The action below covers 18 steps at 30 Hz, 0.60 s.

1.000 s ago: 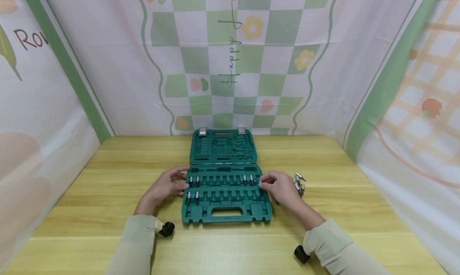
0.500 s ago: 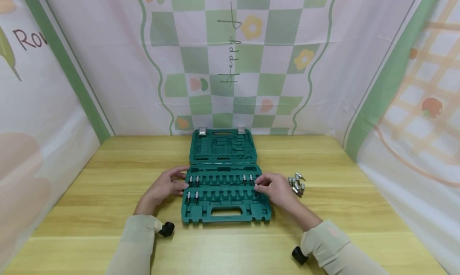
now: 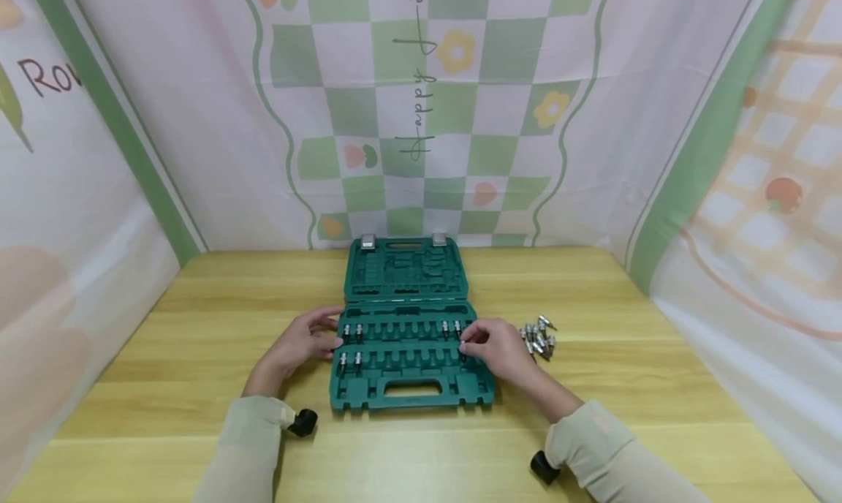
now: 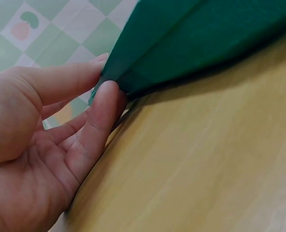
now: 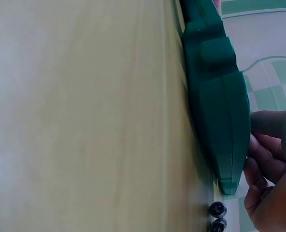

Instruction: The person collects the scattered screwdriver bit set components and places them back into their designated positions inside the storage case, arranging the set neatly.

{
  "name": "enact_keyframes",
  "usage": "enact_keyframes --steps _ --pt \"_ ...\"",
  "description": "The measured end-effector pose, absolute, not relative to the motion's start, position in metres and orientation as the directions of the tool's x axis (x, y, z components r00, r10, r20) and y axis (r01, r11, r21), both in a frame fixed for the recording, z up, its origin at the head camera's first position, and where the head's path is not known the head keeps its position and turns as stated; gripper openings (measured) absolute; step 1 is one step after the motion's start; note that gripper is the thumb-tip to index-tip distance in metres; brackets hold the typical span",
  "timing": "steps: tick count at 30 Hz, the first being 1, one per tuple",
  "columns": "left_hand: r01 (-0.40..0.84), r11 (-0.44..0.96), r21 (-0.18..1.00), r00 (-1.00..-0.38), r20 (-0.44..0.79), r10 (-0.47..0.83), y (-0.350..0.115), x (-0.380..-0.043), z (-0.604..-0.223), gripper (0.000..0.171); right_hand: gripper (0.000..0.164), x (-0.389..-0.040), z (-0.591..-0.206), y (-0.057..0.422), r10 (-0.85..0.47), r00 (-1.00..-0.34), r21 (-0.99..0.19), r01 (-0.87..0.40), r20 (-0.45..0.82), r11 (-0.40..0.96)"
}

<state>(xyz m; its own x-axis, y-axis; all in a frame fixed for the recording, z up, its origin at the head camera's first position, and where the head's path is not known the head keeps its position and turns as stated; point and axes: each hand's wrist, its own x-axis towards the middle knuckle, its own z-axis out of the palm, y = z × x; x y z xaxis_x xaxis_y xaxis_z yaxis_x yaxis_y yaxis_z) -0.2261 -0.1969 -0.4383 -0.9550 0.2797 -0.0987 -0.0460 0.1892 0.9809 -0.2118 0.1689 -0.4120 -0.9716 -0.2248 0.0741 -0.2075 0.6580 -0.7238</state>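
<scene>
A green plastic tool case (image 3: 411,373) lies unfolded on the table, its lid (image 3: 406,269) at the back. My left hand (image 3: 299,349) holds the left edge of the case between thumb and fingers; the left wrist view shows the fingertips (image 4: 104,94) at its corner. Over the right end of the lower slot row, my right hand (image 3: 500,349) pinches a small bit socket (image 3: 463,352), mostly hidden by the fingers. Bit sockets stand in the upper row at left (image 3: 352,333) and right (image 3: 451,330). Two more bit sockets (image 3: 350,362) sit at the lower row's left end.
A loose heap of bit sockets (image 3: 539,337) lies on the wooden table (image 3: 625,386), right of the case. Patterned cloth (image 3: 421,108) hangs behind the table and along both sides. Two metal latches (image 3: 368,243) top the lid.
My right hand has moved left from the case's right edge to the lower slot row, uncovering more of the heap. My left hand keeps its hold, and the head view has shifted slightly.
</scene>
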Motion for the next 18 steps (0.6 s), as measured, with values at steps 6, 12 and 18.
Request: enact_keyframes --steps 6,12,18 --pt "-0.039 0.188 0.981 -0.953 -0.093 0.287 -0.1969 -0.2238 -0.4373 0.062 0.006 -0.2112 -0.4079 0.1687 -0.274 -0.958 -0.707 -0.253 0.087 0.661" --pt "-0.047 0.189 0.981 -0.958 -0.098 0.271 -0.1972 -0.2245 -0.4386 0.061 0.004 -0.2146 -0.4047 0.1682 -0.313 -0.949 -0.709 -0.249 0.041 0.66" --pt "-0.036 0.188 0.982 -0.955 -0.089 0.281 -0.1982 -0.2247 -0.4387 0.061 0.006 -0.2137 -0.4023 0.1697 -0.332 -0.943 -0.722 -0.239 0.014 0.649"
